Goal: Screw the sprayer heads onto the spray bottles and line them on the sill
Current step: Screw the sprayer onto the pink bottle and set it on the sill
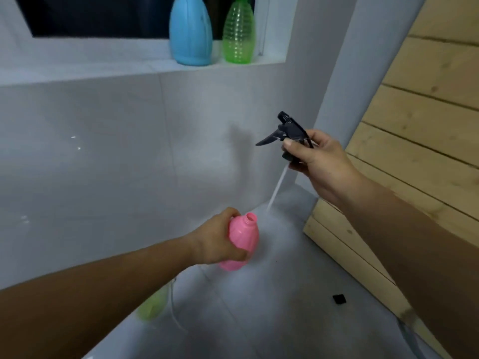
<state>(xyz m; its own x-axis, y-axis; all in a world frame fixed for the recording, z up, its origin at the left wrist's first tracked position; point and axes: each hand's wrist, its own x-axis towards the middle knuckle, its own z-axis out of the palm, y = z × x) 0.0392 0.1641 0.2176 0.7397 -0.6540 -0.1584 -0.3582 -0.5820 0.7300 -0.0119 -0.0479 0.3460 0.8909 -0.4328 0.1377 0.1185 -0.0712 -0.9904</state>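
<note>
My left hand (217, 237) grips a pink spray bottle (245, 239) around its body, its open neck tilted up and to the right. Up and to the right of it, my right hand (320, 164) holds a black sprayer head (287, 132) by its collar, trigger pointing left. Its clear dip tube (277, 187) hangs down, the tip just right of the pink neck and outside it. On the white sill (129, 67) stand a blue bottle (190, 32) and a green bottle (238, 35), side by side; their tops are cut off by the frame.
A white tiled wall runs below the sill. A pale wooden plank panel (414, 141) leans at the right. On the grey floor lie a small black piece (339, 298) and, partly hidden under my left forearm, a yellow-green object (153, 305) with a thin tube.
</note>
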